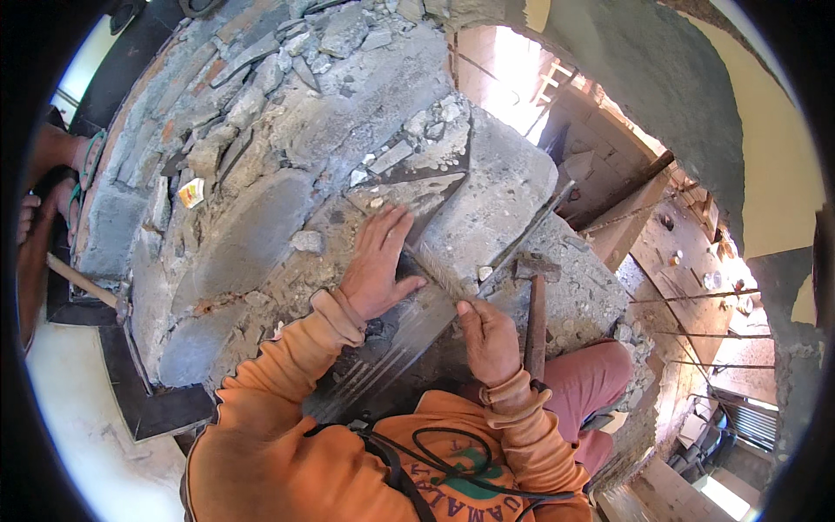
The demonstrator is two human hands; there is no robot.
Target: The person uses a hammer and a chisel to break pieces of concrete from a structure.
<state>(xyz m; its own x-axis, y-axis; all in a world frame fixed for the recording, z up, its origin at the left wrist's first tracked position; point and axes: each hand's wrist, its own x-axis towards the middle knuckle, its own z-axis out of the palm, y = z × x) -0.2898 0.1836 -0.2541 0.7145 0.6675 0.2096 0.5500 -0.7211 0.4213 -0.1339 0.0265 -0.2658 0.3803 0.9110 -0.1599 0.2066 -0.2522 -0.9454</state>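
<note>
Head view: right hand (490, 344) grips the near end of a slender brown brush-like tool (442, 275), which lies between both hands, far end near a triangular slab piece (422, 193). Left hand (378, 265) holds nothing, fingers extended, by that piece; contact cannot be told. Hammer (536, 317) lies just right of the right hand, near a metal rod (529, 235).

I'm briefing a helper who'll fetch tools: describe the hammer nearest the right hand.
Find the person's dull-red trousered knee, lower right. Between it and the right hand lies a hammer, its dusty head pointing away from the person. Its dark brown handle sets it apart from the pale-handled tool at far left.
</note>
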